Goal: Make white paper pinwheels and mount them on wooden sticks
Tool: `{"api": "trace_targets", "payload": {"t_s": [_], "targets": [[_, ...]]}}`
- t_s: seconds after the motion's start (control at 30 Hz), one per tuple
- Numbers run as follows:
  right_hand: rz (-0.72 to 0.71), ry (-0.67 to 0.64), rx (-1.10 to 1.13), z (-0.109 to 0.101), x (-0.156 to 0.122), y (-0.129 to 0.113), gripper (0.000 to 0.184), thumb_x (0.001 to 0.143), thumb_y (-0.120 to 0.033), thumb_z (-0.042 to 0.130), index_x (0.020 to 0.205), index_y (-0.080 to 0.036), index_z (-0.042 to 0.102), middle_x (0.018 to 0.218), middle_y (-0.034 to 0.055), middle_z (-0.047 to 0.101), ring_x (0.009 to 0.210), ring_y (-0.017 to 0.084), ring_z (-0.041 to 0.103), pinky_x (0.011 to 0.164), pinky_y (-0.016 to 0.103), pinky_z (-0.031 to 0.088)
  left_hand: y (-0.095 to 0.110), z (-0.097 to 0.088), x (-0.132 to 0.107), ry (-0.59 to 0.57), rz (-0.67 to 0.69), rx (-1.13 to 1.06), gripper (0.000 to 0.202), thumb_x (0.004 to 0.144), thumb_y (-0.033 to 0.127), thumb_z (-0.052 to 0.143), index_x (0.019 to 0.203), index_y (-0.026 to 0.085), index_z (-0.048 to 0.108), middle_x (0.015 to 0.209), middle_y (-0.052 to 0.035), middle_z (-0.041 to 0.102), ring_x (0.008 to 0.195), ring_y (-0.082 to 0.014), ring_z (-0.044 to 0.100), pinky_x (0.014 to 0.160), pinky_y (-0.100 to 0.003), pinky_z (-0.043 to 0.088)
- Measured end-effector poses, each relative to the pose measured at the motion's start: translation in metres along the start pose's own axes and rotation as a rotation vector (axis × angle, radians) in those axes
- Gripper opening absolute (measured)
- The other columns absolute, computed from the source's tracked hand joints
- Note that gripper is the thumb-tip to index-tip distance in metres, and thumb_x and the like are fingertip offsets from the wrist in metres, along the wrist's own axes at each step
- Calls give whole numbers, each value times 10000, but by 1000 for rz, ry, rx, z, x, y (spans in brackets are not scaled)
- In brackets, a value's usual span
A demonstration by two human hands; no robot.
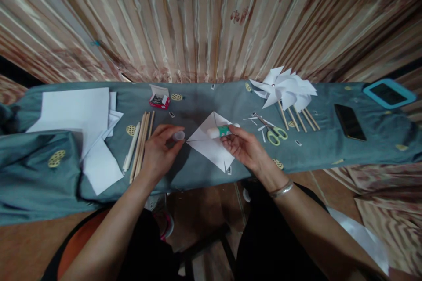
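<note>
My right hand (242,145) holds a glue stick (220,131) with a green label and a white tip, lying sideways over a folded white paper square (211,142) on the teal cloth. My left hand (161,149) is curled beside the paper's left corner, its fingertips on a small translucent cap (179,135). Both hands rest low on the cloth, a short gap apart.
Several wooden sticks (141,145) and a white rod lie left of my left hand, beside white paper sheets (75,112). Green scissors (275,134), finished paper pinwheels (285,90), a red pin box (159,99), a dark phone (349,122) and a blue-framed tablet (389,93) lie around.
</note>
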State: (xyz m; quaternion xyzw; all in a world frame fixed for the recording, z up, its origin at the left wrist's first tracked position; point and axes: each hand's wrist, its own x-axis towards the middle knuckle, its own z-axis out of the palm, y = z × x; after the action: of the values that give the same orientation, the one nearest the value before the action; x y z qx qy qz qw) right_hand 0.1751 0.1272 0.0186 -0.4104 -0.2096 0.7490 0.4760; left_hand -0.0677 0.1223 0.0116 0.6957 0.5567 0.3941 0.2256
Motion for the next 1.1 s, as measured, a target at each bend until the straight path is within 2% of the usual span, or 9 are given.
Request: {"api": "trace_targets", "payload": {"t_s": [0.17,0.37,0.7,1.1], "targets": [[-4,-37,-4,5,-3,5,256,653,-220,808,846,-185,644,779,2,731,704,123,720,721,199,605,10,9,-7,-43,-79,-148,413,778,366,680,1150,195,634,1067,-64,676,911,-201,666,851,-373,558],[-24,-99,-70,12,-5,12,288,659,-220,823,876,-179,640,813,19,752,741,138,743,725,186,611,9,13,-10,-66,-143,-244,313,740,387,727,971,186,665,951,-50,719,839,-200,685,843,-370,562],[-34,-95,-151,13,-7,15,325,633,-234,845,870,-172,631,840,19,728,765,158,746,748,219,616,9,16,-13,-42,-118,-337,343,731,378,740,1002,175,682,1014,-68,705,898,-204,675,874,-364,555],[-57,-88,-197,14,-9,16,334,625,-260,847,859,-171,626,846,11,709,752,144,736,757,240,612,10,17,-13,-43,-104,-293,336,749,395,720,1010,185,691,998,-65,711,897,-211,678,875,-378,559]]}}
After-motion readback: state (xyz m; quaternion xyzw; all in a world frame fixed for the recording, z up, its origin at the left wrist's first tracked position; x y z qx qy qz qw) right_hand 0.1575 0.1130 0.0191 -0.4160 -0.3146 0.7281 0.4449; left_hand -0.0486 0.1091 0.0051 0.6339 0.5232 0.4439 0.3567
